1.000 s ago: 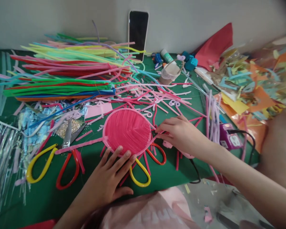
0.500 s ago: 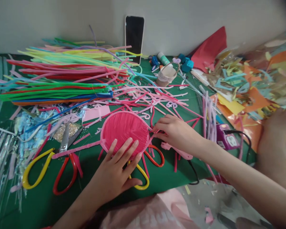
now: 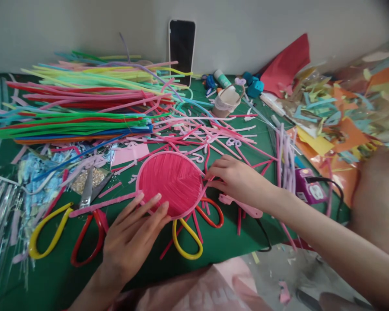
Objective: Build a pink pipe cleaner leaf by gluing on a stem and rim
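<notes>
We have the pink woven disc (image 3: 170, 181) flat on the green mat (image 3: 227, 242), between both hands. Left hand (image 3: 131, 235) lies open, fingertips pressing the near-left rim. Right hand (image 3: 238, 179) is at the right rim, fingers pinched on what looks like a pink strand; can't tell exactly. Paper cup (image 3: 226, 101) stands far side, contents not visible. Scissors (image 3: 194, 222) lie partly under the disc.

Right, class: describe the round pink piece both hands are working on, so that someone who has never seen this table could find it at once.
Start at the green table and come to its near middle, in front of the long bundles of coloured pipe cleaners. There lies a flat round pink disc wound from pipe cleaners, the left hand on its near edge and the right hand at its right rim. Nothing else nearby is round and solid pink.
</notes>
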`<state>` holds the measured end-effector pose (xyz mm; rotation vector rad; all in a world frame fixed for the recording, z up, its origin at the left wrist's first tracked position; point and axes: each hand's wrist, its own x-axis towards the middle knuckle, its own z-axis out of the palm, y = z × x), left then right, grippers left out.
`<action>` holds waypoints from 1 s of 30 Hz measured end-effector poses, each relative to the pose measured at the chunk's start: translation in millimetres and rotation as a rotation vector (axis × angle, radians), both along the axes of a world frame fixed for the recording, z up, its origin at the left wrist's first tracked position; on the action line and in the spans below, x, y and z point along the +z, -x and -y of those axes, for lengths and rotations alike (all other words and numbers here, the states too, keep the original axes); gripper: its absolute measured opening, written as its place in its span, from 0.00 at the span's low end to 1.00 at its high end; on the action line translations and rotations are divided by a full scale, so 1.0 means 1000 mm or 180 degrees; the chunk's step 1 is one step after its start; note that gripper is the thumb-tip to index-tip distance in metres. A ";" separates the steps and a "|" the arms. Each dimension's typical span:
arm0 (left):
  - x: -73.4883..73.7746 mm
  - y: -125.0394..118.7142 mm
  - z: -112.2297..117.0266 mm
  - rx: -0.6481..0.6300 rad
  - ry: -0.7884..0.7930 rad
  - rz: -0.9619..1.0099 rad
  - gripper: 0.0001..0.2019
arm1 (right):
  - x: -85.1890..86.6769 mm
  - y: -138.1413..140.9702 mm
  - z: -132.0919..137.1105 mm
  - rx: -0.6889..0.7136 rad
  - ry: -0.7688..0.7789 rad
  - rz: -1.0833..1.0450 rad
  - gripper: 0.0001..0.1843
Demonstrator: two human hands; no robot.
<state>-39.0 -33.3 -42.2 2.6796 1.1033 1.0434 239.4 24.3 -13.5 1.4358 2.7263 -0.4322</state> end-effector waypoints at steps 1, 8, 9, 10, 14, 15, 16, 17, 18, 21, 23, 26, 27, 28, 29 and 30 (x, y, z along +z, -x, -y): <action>0.000 -0.002 0.001 -0.0020 0.0043 -0.0006 0.17 | 0.000 0.000 -0.001 -0.0004 0.0011 -0.0031 0.04; -0.016 -0.013 0.013 -0.0335 0.0441 -0.0547 0.22 | 0.002 0.003 -0.005 -0.0014 0.0148 -0.0105 0.05; -0.019 -0.013 0.012 -0.0374 0.0423 -0.0649 0.22 | 0.002 0.003 -0.006 -0.0012 0.0174 -0.0114 0.05; -0.020 -0.012 0.012 -0.0395 0.0414 -0.0730 0.23 | 0.002 0.003 -0.007 -0.0015 0.0197 -0.0124 0.06; -0.022 -0.011 0.011 -0.0401 0.0578 -0.0855 0.25 | 0.001 0.004 -0.011 -0.0011 0.0229 -0.0117 0.07; -0.022 -0.011 0.011 -0.0409 0.0610 -0.0859 0.25 | 0.001 0.004 -0.012 0.0014 0.0225 -0.0098 0.07; -0.022 -0.011 0.011 -0.0425 0.0632 -0.0871 0.25 | 0.001 0.005 -0.013 0.0038 0.0213 -0.0085 0.06; -0.022 -0.011 0.011 -0.0436 0.0637 -0.0868 0.26 | 0.001 0.005 -0.014 0.0067 0.0198 -0.0080 0.06; -0.022 -0.011 0.011 -0.0442 0.0638 -0.0860 0.26 | 0.002 0.006 -0.015 0.0095 0.0190 -0.0076 0.06; -0.022 -0.011 0.011 -0.0453 0.0628 -0.0856 0.26 | 0.004 0.008 -0.018 0.0137 0.0221 -0.0090 0.08; -0.022 -0.011 0.010 -0.0459 0.0599 -0.0853 0.26 | 0.006 0.010 -0.021 0.0131 0.0295 -0.0092 0.09; -0.023 -0.011 0.010 -0.0450 0.0561 -0.0829 0.25 | 0.007 0.012 -0.024 0.0078 0.0425 -0.0021 0.09; -0.024 -0.012 0.011 -0.0447 0.0557 -0.0828 0.25 | 0.008 0.013 -0.025 0.0059 0.0460 0.0005 0.09; -0.025 -0.012 0.011 -0.0447 0.0556 -0.0828 0.25 | 0.008 0.014 -0.026 0.0043 0.0482 0.0017 0.09; -0.025 -0.012 0.012 -0.0446 0.0561 -0.0828 0.25 | 0.008 0.015 -0.027 0.0031 0.0499 0.0020 0.09; -0.025 -0.012 0.012 -0.0448 0.0571 -0.0818 0.25 | 0.008 0.016 -0.027 0.0016 0.0512 0.0024 0.09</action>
